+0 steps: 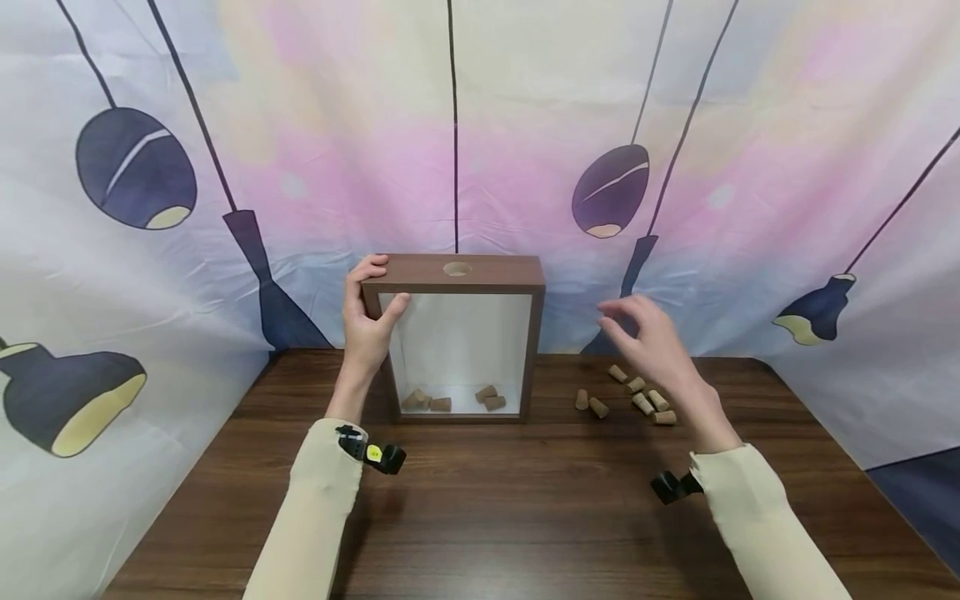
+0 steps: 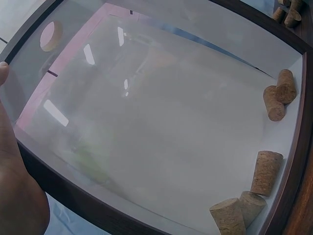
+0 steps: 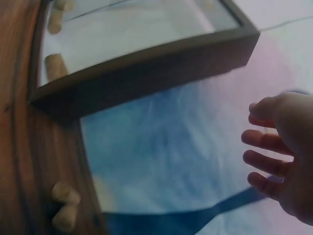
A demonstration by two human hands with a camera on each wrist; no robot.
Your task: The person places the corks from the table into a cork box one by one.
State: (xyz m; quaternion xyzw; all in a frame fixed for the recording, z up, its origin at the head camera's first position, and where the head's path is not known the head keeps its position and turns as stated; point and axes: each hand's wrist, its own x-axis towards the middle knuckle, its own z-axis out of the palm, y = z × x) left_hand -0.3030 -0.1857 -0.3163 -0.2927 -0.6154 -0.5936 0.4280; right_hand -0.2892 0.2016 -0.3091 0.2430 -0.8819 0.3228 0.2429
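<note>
A brown wooden shadow box [image 1: 536,350] with a clear front stands upright on the table, a round hole [image 1: 457,269] in its top. My left hand [image 1: 366,337] grips its upper left corner, thumb over the front and fingers on the top edge. Inside, several corks [image 2: 267,172] lie on the white floor in two groups. To the right of the box my right hand [image 1: 660,350] hovers over the table, fingers loosely bent; nothing shows between them in the right wrist view. Below and near it several loose corks [image 1: 642,404] lie on the tabletop.
The dark wood table [image 1: 480,508] reaches back to a hanging cloth [image 1: 510,167] printed with lamps, which stands close behind the box. More cloth [image 1: 67,275] borders the left side. Black wrist cameras [image 1: 385,458] sit at both cuffs.
</note>
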